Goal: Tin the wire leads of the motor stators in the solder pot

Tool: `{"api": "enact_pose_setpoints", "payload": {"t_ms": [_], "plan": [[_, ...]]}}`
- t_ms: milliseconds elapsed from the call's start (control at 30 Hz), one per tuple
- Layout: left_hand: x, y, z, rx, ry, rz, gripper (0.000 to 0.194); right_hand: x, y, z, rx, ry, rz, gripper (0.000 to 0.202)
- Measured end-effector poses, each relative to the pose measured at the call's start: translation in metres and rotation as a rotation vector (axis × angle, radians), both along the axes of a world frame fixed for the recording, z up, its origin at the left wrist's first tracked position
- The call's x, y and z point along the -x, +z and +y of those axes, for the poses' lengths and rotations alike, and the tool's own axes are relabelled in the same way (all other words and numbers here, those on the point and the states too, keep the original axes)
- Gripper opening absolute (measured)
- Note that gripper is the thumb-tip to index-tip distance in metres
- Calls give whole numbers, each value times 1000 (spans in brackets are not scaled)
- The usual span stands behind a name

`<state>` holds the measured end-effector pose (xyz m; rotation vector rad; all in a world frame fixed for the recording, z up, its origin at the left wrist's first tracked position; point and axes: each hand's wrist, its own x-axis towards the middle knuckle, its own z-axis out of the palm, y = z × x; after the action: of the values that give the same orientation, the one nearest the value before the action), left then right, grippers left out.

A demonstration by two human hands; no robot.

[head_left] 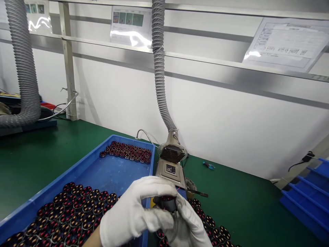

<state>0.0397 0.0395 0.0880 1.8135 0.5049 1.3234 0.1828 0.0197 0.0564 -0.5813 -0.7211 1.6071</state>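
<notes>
My left hand (136, 207), in a white glove, curls its thumb and fingers around a dark round part (168, 203). Gloved in white as well, my right hand (189, 219) closes on the same part from the right. Both hands are just in front of a metal soldering pot (158, 168) with a square opening, below a round fume hood (172, 151). Beside my left hand is a blue tray (110, 171) with many round coil parts (77, 206) near and a smaller group (128, 151) at its far end. More coil parts (209, 221) lie right of my right hand.
A grey hose (159, 68) hangs down to the hood. Small pliers (208, 165) lie on the green table (239, 192). Blue trays (308, 195) are stacked at the right. Another hose (25, 68) stands at the left, and a metal rail (205, 61) crosses the wall.
</notes>
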Motion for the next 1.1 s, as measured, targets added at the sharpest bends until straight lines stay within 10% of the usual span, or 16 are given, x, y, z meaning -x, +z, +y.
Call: {"api": "enact_pose_setpoints", "payload": {"t_ms": [333,467,733,900,1100], "plan": [[-2,0,5,362,148,-326,13,3,0,13,-85,129,0,29],[-6,3,0,304,41,-148,16,-5,0,22,-84,165,-67,27],[0,2,0,224,286,-314,19,10,2,11,-28,54,3,30],[-6,4,0,138,137,-108,16,10,4,8,-26,31,13,35],[0,1,5,195,353,-258,15,-2,10,-1,-18,131,49,33]]}}
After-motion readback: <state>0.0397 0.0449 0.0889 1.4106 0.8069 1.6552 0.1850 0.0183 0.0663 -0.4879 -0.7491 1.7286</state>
